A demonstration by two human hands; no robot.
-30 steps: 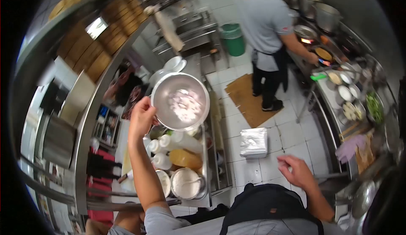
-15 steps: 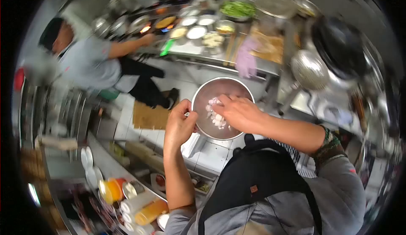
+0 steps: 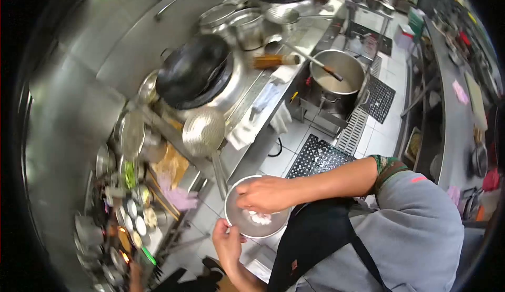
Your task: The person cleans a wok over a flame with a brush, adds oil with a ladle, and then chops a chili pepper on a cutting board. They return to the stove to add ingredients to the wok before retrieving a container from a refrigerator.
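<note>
A round metal bowl [image 3: 236,219] is held in front of my body, with pale white-pink pieces [image 3: 259,218] at its bottom. My left hand [image 3: 230,244] pinches the near-left rim between thumb and fingers. Reaching into the bowl from the right, my right hand [image 3: 265,193] has its fingers curled just above the pieces. Its fingertips are partly hidden, so I cannot make out what they hold. A perforated ladle [image 3: 204,133] lies beyond the bowl, its handle pointing down to the rim.
A black wok [image 3: 193,71] stands on the steel counter at the back. Right of it is a large pot [image 3: 336,71] with a utensil across it. Pink gloves [image 3: 178,193] hang at the counter edge. A black mat [image 3: 318,155] covers white floor tiles. Another person's arm [image 3: 135,277] shows lower left.
My view and body have turned right, bringing the wok, large pot and aisle into sight. The bowl has come along in my left hand. My right hand stays inside it, fingers now more curled.
</note>
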